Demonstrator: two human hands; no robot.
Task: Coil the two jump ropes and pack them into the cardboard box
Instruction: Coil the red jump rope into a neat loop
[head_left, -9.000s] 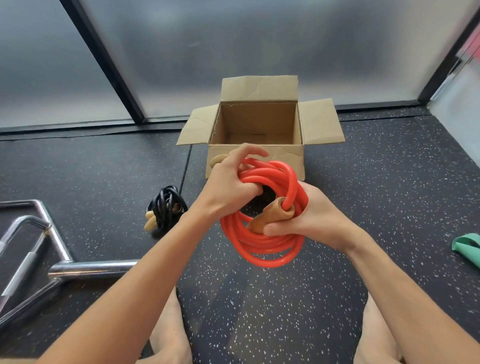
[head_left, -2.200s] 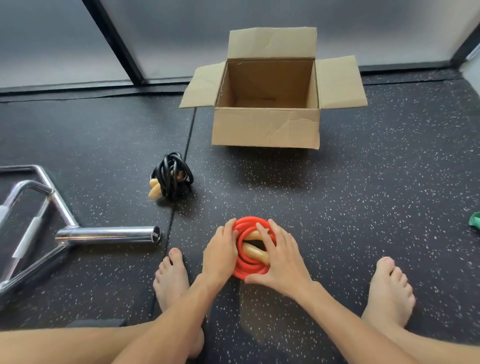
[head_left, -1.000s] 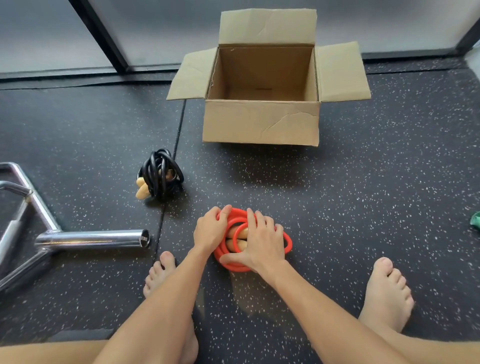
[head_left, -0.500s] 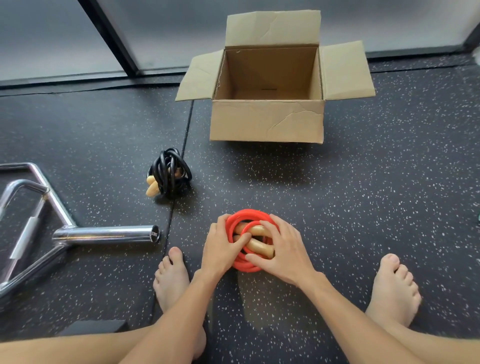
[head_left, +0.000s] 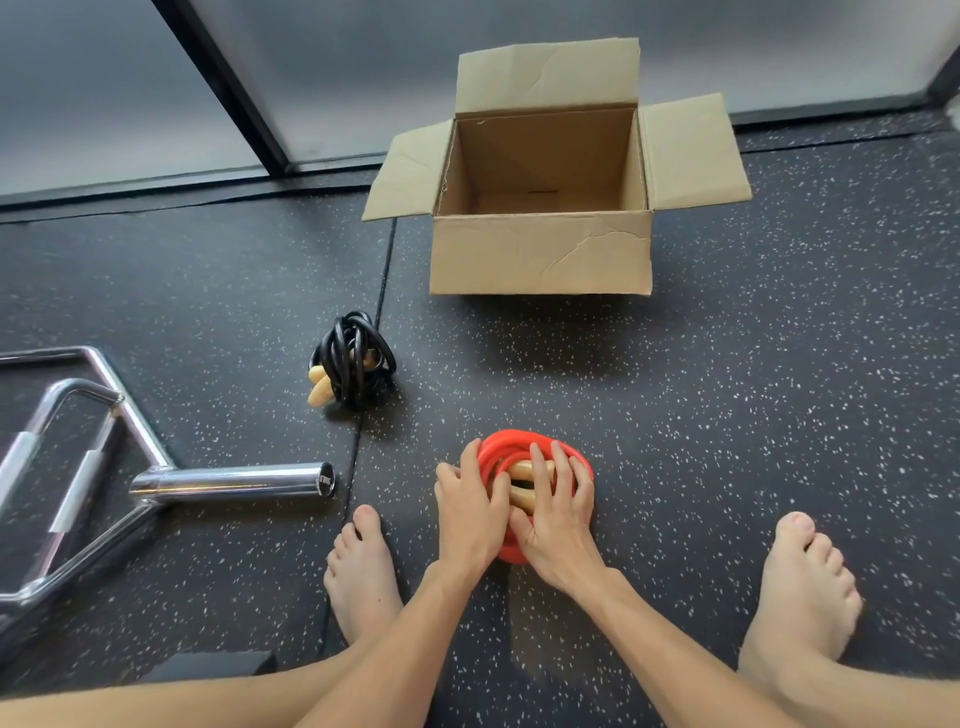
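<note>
Pressing the coiled red jump rope (head_left: 535, 446) down on the floor (head_left: 753, 426), left grip (head_left: 470, 514) and right grip (head_left: 560, 512) lie spread-fingered over it, clasping nothing (black jump rope (head_left: 356, 358) waits, already coiled). Coiling looks finished; next, close round this bundle and lift it into the open cardboard box (head_left: 540, 254).

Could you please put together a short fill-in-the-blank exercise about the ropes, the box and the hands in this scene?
The left hand and right hand rest on the red jump rope, coiled on the floor to the person's ____ of the black jump rope.
The cardboard box stands with its flaps ____.
The rope nearer the chrome bar is the ____ one.
Missing words: right; open; black.
</note>
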